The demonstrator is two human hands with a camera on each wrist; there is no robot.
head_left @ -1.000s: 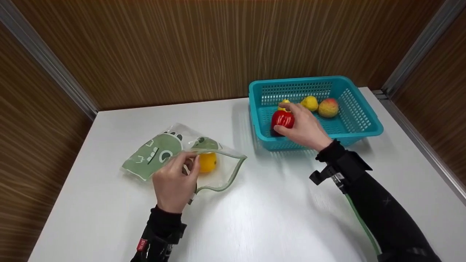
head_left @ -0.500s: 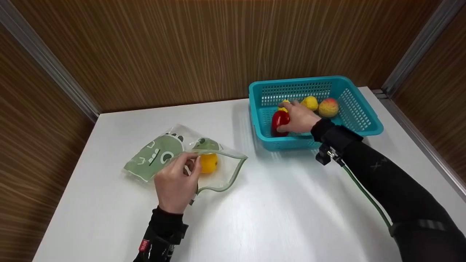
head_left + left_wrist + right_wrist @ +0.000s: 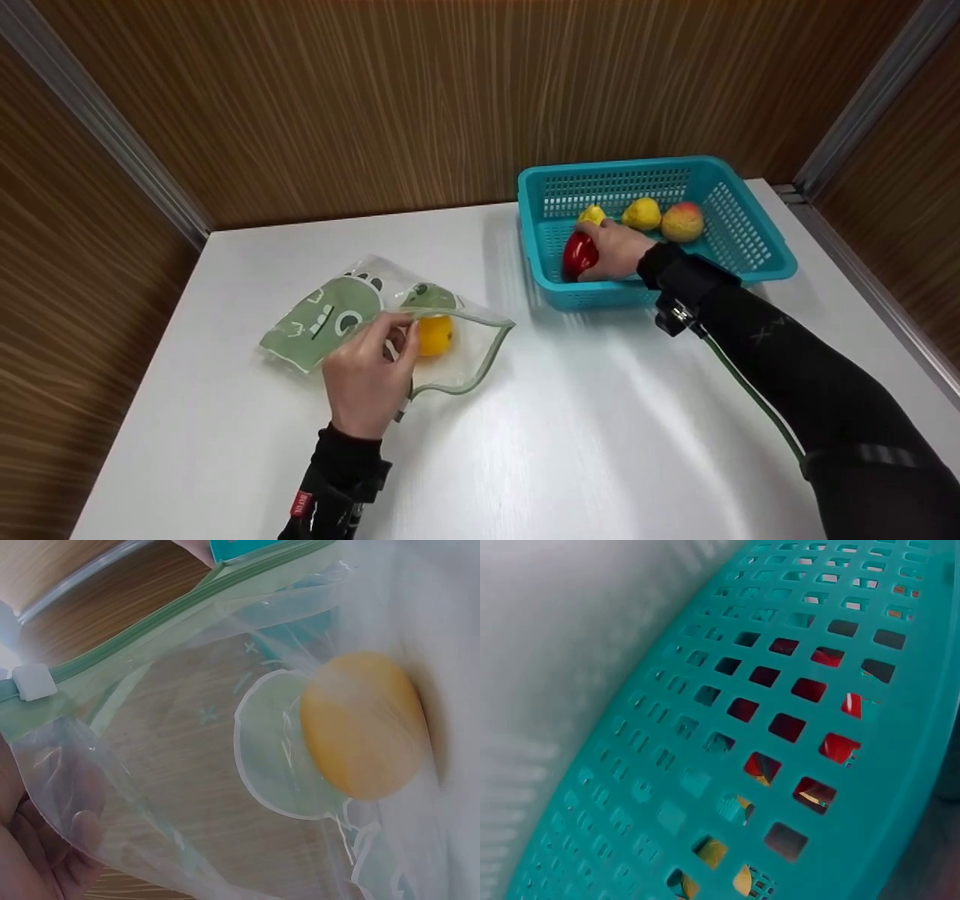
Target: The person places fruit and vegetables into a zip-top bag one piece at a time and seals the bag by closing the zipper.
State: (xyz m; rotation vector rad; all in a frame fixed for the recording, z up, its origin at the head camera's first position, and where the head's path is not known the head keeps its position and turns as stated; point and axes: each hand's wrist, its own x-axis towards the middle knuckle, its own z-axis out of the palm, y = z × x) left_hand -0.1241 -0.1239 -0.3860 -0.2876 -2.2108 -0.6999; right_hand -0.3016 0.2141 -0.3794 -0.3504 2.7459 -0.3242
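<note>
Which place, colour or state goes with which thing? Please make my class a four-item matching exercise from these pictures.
1. Red item
2. Orange-yellow item
3. Left-hand grip
4. Basket

A. Turquoise
B. Inside the printed bag
C. Held by the right-hand grip
D. Pinching the bag near its opening

Pairs: 1-C, 2-B, 3-D, 4-A

A white table (image 3: 555, 450) carries a clear green-patterned bag (image 3: 360, 300) and, farther right, a teal basket (image 3: 600, 299).
</note>
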